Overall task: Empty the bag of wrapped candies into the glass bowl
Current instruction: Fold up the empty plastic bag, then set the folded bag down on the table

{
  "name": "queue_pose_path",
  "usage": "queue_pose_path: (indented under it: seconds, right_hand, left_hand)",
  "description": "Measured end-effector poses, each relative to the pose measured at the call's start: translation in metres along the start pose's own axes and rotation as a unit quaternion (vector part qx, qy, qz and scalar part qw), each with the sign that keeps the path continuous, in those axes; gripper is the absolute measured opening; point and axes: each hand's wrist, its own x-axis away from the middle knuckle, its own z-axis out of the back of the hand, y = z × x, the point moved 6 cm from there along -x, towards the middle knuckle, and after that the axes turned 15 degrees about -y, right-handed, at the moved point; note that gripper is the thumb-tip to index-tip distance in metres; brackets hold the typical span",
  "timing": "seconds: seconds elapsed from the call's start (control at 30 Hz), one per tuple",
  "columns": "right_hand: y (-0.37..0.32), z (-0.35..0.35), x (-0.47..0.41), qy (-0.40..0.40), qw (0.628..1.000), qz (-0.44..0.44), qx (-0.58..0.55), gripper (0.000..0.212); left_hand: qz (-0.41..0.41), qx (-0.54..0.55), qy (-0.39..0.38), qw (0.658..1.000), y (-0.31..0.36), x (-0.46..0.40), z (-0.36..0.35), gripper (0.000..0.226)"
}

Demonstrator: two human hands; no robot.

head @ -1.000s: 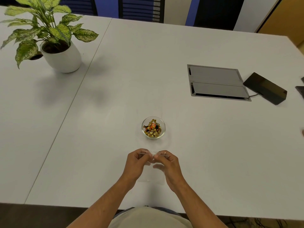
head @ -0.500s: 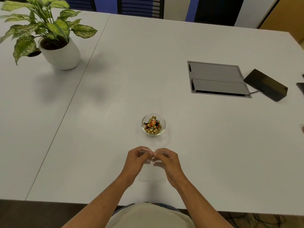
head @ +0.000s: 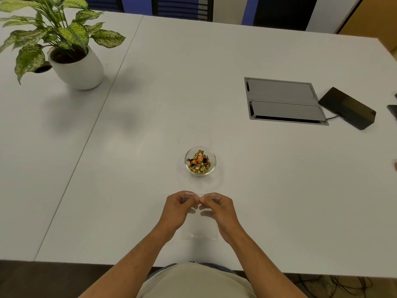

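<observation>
A small glass bowl (head: pixel 187 156) stands on the white table, holding several gold and orange wrapped candies (head: pixel 199 162). Just in front of it, near the table's front edge, a clear plastic bag (head: pixel 200 227) hangs flat and looks empty. My left hand (head: pixel 177 209) and my right hand (head: pixel 221 210) pinch its top strip side by side, fingertips nearly touching. The bag's lower part rests against the table between my wrists.
A potted plant (head: pixel 77 65) stands at the far left. A grey cable hatch (head: pixel 283 101) is set into the table at the right, with a black device (head: pixel 348 107) on a cord beside it. A seam (head: pixel 103 108) splits the two tabletops.
Both hands stay pinched on the bag's top strip in about the same place. The view has shifted slightly; the bowl and candies have not moved.
</observation>
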Motion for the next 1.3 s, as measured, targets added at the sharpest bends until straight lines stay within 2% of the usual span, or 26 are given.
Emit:
queue_pose_path:
  seconds: [0.13, 0.4, 0.57, 0.67, 0.8, 0.9, 1.17, 1.3]
  right_hand:
    - [0.01, 0.005, 0.002, -0.025, 0.998, -0.029, -0.046, 0.014]
    - [0.022, 0.013, -0.002, -0.053, 0.991, -0.066, -0.103, 0.033]
    - [0.03, 0.02, -0.007, -0.062, 0.987, -0.083, -0.126, 0.036]
    - [0.035, 0.025, -0.012, -0.029, 0.991, -0.089, -0.096, 0.033]
    - [0.04, 0.04, -0.021, 0.051, 0.992, -0.098, -0.057, 0.012]
    - [0.043, 0.047, -0.029, 0.09, 0.992, -0.091, -0.013, 0.008]
    - [0.045, 0.051, -0.051, 0.132, 0.979, -0.095, 0.126, 0.02]
    - [0.044, 0.052, -0.057, 0.134, 0.969, -0.101, 0.181, 0.024]
  left_hand:
    - [0.025, 0.052, -0.017, 0.998, -0.007, 0.002, 0.009, 0.013]
    - [0.064, 0.082, -0.089, 0.991, -0.012, -0.005, 0.008, 0.024]
    - [0.085, 0.107, -0.114, 0.984, -0.019, -0.012, 0.008, 0.029]
    - [0.102, 0.093, -0.072, 0.988, -0.027, -0.017, 0.012, 0.024]
    - [0.107, 0.055, 0.03, 0.992, -0.035, -0.026, 0.026, 0.01]
    - [0.105, 0.015, 0.088, 0.991, -0.036, -0.037, 0.036, 0.003]
    - [0.116, -0.095, 0.152, 0.977, -0.042, -0.057, 0.039, 0.012]
    - [0.11, -0.158, 0.159, 0.968, -0.036, -0.063, 0.039, 0.028]
